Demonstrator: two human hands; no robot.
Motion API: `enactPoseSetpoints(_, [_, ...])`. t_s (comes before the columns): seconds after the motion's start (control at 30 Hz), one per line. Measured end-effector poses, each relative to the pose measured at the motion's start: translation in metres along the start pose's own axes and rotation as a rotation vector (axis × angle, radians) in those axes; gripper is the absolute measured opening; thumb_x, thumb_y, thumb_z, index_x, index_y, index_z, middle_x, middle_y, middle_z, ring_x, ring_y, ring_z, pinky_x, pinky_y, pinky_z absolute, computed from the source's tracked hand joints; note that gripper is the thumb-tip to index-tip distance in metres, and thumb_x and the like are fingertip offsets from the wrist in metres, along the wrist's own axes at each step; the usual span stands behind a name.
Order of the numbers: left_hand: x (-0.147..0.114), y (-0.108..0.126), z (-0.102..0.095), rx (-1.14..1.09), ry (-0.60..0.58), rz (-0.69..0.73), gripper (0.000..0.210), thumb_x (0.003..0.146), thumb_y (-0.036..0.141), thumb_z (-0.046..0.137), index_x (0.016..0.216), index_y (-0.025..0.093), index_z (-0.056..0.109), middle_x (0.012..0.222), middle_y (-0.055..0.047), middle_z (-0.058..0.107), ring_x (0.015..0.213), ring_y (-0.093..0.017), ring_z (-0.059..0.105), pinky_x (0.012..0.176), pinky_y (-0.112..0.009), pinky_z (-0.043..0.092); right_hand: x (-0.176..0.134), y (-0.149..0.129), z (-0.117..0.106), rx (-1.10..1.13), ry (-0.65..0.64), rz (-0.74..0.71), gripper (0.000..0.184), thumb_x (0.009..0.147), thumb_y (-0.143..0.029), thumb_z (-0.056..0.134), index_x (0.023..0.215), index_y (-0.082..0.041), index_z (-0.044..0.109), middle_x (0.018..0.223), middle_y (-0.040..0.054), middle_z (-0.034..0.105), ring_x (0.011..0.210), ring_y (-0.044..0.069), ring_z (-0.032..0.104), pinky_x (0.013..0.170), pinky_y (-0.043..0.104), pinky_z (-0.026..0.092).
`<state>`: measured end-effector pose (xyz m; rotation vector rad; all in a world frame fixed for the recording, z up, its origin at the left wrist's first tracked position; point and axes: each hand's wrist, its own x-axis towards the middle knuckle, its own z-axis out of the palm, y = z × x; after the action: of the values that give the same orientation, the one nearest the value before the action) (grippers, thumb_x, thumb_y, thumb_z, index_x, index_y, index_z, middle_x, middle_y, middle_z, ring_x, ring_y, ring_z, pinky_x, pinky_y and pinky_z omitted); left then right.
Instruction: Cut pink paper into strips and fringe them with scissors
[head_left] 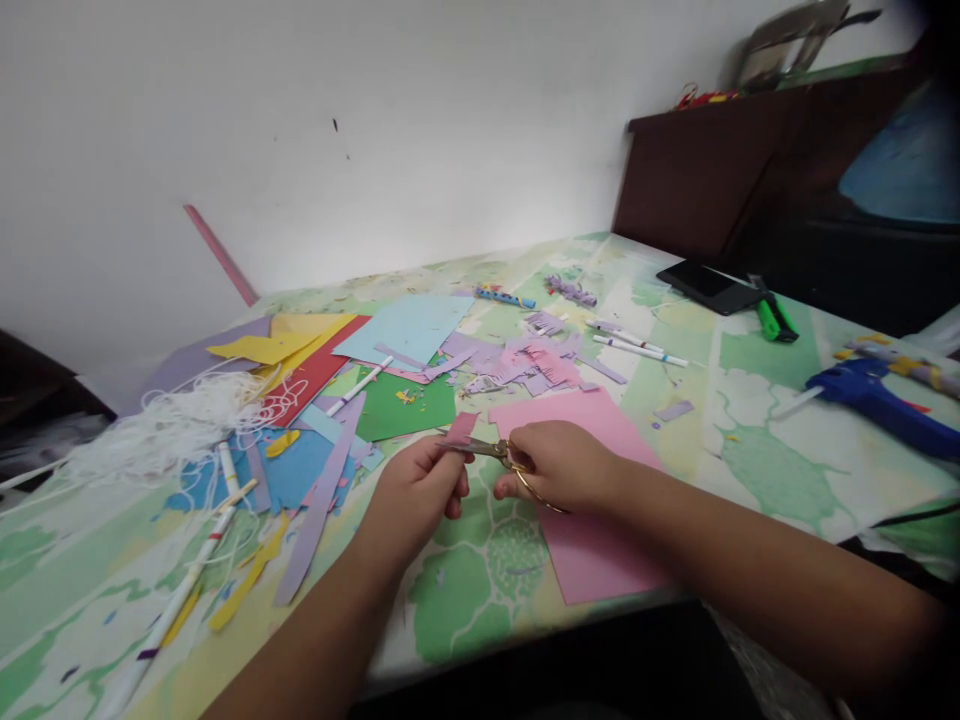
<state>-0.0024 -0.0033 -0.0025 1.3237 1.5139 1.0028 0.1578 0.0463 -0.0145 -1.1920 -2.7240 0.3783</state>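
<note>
Near the front of the table, my right hand (559, 465) is closed round the gold handles of a pair of scissors (491, 449). The blades point left toward my left hand (420, 485), which pinches a small piece of pink paper (462, 428). That piece lies against the blades; whether they are parted around it I cannot tell. Beneath my right hand and forearm is a larger pink sheet (600, 545), partly covered by them. A green sheet (412, 400) with small yellow scraps lies just beyond my left hand.
White string (180, 430) lies tangled at left, among coloured sheets and markers. Purple and pink paper scraps (540, 360) spread across the middle. At right are a blue glue gun (885, 400), a black phone (709, 286) and a green cutter (776, 318). A wall (375, 130) stands behind the table.
</note>
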Motion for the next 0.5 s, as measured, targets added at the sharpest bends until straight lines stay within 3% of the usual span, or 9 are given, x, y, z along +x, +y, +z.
enactPoseSetpoints(0.5, [-0.0027,0.0035,0.0001,0.067,-0.016,0.07,0.018,0.069,0.027,0.041,0.057,0.017,0.047,0.043,0.006,0.044,0.039,-0.006,0.043,0.04,-0.018,0.031,-0.0012,-0.0025,-0.0016,-0.026,-0.031,-0.025,0.048,0.067,-0.06,0.033,0.067,-0.016,0.053,0.06,0.0018,0.054,0.051,0.011,0.044,0.042,0.021,0.021])
